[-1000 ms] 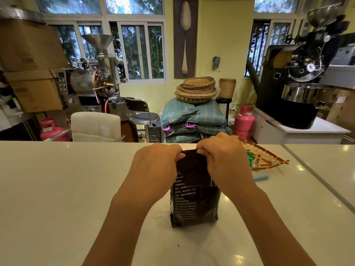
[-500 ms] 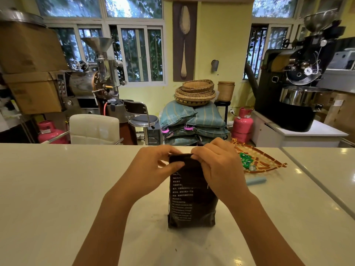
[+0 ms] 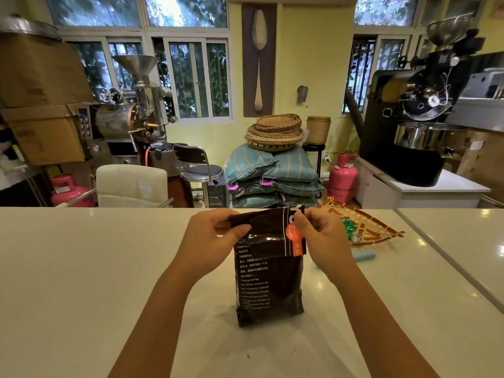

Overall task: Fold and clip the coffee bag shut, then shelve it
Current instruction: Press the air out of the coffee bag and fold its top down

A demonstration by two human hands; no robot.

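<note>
A dark brown coffee bag (image 3: 270, 290) with white print stands upright on the white counter (image 3: 81, 268). Its top is bent over toward me into a flap that shows an orange label and a white stripe. My left hand (image 3: 215, 241) pinches the flap's left corner. My right hand (image 3: 321, 238) pinches its right edge by the orange label. A light blue clip (image 3: 364, 255) lies flat on the counter just right of my right hand.
A woven fan-shaped tray (image 3: 365, 225) with green bits lies at the counter's far right. A seam (image 3: 447, 260) splits off a second counter section on the right. Beyond the counter are a white chair (image 3: 132, 185), sacks with baskets (image 3: 274, 170) and roasting machines (image 3: 417, 126).
My hands moved apart along the bag's top and turned it down toward me; the folded flap with the orange label now shows. The bag has stayed in place.
</note>
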